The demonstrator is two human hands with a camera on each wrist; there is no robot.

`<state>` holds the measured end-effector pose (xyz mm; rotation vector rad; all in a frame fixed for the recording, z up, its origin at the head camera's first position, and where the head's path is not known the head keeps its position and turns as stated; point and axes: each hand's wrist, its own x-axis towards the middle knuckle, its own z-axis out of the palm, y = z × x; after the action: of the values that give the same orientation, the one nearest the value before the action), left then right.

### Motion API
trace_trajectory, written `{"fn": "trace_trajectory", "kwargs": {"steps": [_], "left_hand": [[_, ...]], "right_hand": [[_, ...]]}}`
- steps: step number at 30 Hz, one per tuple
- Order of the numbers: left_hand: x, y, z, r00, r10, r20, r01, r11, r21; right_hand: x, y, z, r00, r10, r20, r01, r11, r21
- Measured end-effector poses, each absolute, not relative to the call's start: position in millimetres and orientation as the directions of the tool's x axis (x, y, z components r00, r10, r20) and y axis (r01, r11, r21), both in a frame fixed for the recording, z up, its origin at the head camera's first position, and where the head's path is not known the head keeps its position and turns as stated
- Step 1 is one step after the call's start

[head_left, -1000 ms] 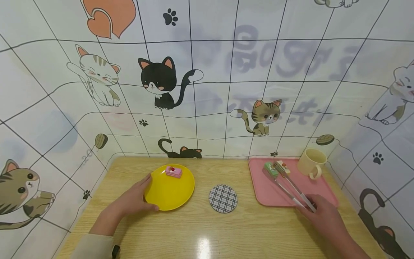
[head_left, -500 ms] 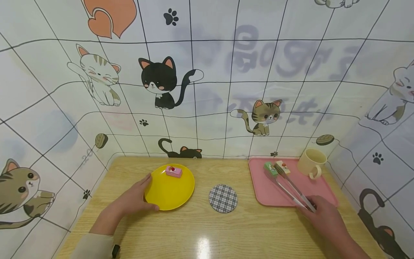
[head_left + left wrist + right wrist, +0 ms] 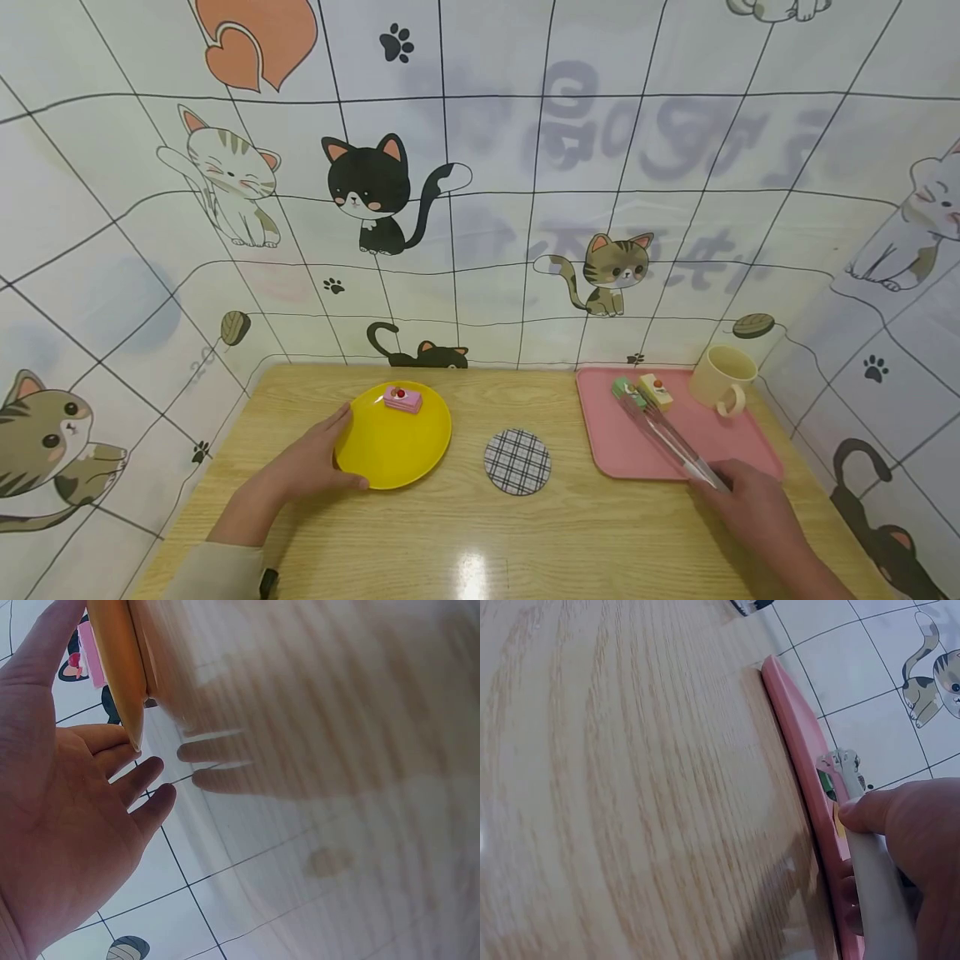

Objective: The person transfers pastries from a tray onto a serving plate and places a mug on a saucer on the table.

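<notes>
My left hand [image 3: 311, 462] rests against the left rim of a yellow plate [image 3: 397, 450], thumb at the front and fingers loosely spread. On the plate's far part sits a pink toy cake slice [image 3: 402, 399] with a red berry. My right hand [image 3: 750, 500] grips metal tongs [image 3: 678, 446], their arms close together. The tongs' tips are in front of a green toy cake slice [image 3: 628, 392] and a cream one [image 3: 655, 392] on a pink tray [image 3: 720, 437]. Whether the tips touch either slice, I cannot tell. The right wrist view shows the tongs [image 3: 877, 892] over the tray's edge.
A pale yellow mug [image 3: 722, 377] stands at the tray's back right corner. Between plate and tray lies a round checked coaster [image 3: 517, 462] on the wooden table [image 3: 480, 533]. A wall cloth with printed cats [image 3: 367, 192] encloses the back and sides.
The arms of the tongs have drawn closer together, and the tips have shifted a little toward me, off the cream slice. My left hand and the plate have not moved.
</notes>
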<state>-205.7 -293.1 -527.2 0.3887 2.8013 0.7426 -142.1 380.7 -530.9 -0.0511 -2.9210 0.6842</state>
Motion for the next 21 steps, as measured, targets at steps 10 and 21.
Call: {"fn": "trace_trajectory", "kwargs": {"steps": [10,21], "left_hand": [[-206,-293,-527,-0.941,0.305,-0.145,0.194,0.84,0.507],[-204,-293,-525,-0.941,0.311,-0.134,0.204,0.835,0.512]], "right_hand": [[-140,378,-531,-0.983,0.064,0.173,-0.017,0.902,-0.431],[-141,367,-526,-0.966,0.056,0.251,-0.058,0.904,-0.425]]}}
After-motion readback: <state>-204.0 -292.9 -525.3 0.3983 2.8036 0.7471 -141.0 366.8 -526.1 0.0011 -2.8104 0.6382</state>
